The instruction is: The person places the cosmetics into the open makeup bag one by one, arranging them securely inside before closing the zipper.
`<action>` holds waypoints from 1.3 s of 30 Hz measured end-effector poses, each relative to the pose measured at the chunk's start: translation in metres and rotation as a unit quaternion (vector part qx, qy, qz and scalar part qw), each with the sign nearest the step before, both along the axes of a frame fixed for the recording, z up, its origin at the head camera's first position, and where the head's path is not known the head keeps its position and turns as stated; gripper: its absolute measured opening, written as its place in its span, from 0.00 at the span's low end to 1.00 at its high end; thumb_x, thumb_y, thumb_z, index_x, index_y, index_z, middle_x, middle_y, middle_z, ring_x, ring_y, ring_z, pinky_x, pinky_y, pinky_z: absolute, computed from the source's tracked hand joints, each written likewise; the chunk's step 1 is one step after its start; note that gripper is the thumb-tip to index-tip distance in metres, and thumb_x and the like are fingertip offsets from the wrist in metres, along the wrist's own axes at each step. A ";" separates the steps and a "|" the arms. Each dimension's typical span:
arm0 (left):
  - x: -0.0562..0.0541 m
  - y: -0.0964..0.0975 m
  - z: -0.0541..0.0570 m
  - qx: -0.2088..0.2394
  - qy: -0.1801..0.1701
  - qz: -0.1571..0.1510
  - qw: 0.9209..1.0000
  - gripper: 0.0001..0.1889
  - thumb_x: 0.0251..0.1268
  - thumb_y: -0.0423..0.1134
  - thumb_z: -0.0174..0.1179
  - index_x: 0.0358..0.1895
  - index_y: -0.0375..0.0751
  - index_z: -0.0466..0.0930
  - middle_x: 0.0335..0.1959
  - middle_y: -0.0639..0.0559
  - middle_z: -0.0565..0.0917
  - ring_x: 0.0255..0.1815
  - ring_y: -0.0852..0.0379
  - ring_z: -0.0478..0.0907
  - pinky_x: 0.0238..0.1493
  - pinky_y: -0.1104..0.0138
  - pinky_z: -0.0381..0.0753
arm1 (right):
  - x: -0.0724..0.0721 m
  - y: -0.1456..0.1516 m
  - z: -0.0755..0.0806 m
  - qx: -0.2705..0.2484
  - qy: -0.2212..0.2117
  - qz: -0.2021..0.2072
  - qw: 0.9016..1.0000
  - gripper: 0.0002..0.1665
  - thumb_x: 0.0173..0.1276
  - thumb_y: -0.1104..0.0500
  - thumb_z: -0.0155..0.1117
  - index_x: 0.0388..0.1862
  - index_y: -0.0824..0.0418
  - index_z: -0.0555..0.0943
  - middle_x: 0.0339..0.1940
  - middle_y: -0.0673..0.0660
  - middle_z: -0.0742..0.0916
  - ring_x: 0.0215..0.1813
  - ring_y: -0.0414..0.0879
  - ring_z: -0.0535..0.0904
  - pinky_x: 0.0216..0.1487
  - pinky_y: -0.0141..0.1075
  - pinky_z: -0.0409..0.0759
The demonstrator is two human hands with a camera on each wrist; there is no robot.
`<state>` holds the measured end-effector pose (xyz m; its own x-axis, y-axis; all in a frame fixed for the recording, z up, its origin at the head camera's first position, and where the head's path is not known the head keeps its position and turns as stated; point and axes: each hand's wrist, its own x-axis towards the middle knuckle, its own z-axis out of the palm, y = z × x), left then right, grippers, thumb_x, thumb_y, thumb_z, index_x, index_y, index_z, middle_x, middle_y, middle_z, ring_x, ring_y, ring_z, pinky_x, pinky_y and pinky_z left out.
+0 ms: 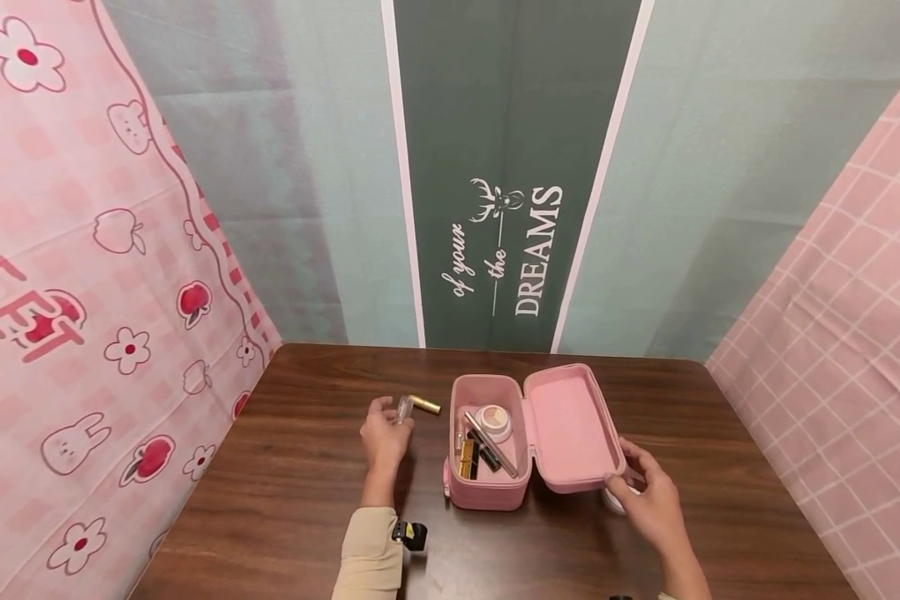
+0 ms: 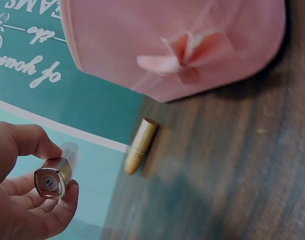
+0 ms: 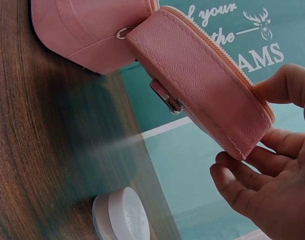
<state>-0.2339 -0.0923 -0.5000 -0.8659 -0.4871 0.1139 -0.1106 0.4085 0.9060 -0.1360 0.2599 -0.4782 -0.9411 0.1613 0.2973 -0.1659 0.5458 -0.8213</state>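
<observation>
My left hand [image 1: 385, 433] pinches a small lipstick tube [image 2: 57, 172] with a clear end and a metallic rim, held above the table. Beside it a gold lipstick [image 1: 426, 405] lies on the wood. A pink cosmetic case [image 1: 489, 498] stands in the middle with its lid [image 1: 573, 429] swung out to the right. The lid's outer corner is gripped by my right hand [image 1: 648, 492], thumb on the zipper edge and fingers beneath. Inside the case are a round three-colour compact [image 1: 493, 421], a slim pen-like tube [image 1: 491, 446] and several gold and black tubes [image 1: 468, 458].
Under the raised lid a round white jar [image 3: 125, 215] stands on the wooden table [image 1: 270, 500], partly hidden in the head view. A fabric bow [image 2: 185, 60] sticks out from the case's left side. Printed curtains [image 1: 330, 167] hang behind and at both sides.
</observation>
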 end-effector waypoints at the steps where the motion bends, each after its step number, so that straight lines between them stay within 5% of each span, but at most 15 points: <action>1: 0.000 0.001 0.002 0.002 0.000 -0.003 1.000 0.26 0.39 0.28 0.67 0.49 0.35 0.76 0.33 0.43 0.83 0.36 0.47 0.81 0.40 0.53 0.75 | 0.000 0.000 -0.001 0.001 0.000 0.000 1.000 0.29 0.56 0.71 0.64 0.58 0.73 0.70 0.52 0.71 0.78 0.46 0.35 0.74 0.41 0.20 0.72; 13: -0.002 0.012 0.016 0.026 0.016 -0.038 0.999 0.25 0.39 0.27 0.66 0.49 0.34 0.76 0.31 0.43 0.84 0.34 0.50 0.82 0.37 0.57 0.78 | -0.001 0.001 -0.002 -0.001 0.002 -0.002 1.000 0.29 0.56 0.70 0.64 0.58 0.74 0.70 0.53 0.70 0.78 0.46 0.27 0.71 0.42 0.19 0.72; 19: -0.006 0.023 0.032 0.038 0.034 -0.065 0.997 0.22 0.38 0.26 0.65 0.45 0.34 0.77 0.30 0.44 0.83 0.33 0.50 0.82 0.33 0.60 0.79 | -0.002 0.002 -0.002 0.012 -0.005 -0.005 1.000 0.29 0.57 0.69 0.64 0.58 0.73 0.70 0.54 0.69 0.77 0.47 0.34 0.73 0.42 0.18 0.70; 25: -0.010 0.033 0.042 0.052 0.029 -0.078 0.995 0.23 0.41 0.26 0.65 0.47 0.35 0.77 0.31 0.45 0.82 0.35 0.49 0.81 0.29 0.61 0.79 | -0.002 0.002 -0.002 0.014 0.002 -0.002 1.000 0.28 0.56 0.70 0.64 0.57 0.73 0.70 0.54 0.69 0.78 0.47 0.27 0.70 0.42 0.18 0.70; 33: -0.013 0.042 0.047 0.046 0.012 -0.080 0.996 0.24 0.41 0.27 0.66 0.48 0.33 0.76 0.28 0.44 0.83 0.25 0.53 0.81 0.25 0.63 0.79 | -0.002 -0.002 0.002 0.014 0.007 0.000 1.000 0.28 0.56 0.70 0.64 0.57 0.74 0.70 0.52 0.71 0.78 0.49 0.60 0.76 0.41 0.18 0.71; 39: -0.014 0.049 0.051 0.035 -0.013 -0.087 0.995 0.21 0.44 0.29 0.67 0.47 0.33 0.77 0.28 0.44 0.83 0.22 0.52 0.80 0.23 0.62 0.78 | -0.003 -0.001 0.002 0.023 -0.001 -0.006 1.000 0.28 0.57 0.70 0.64 0.57 0.73 0.71 0.52 0.71 0.78 0.49 0.58 0.76 0.41 0.20 0.72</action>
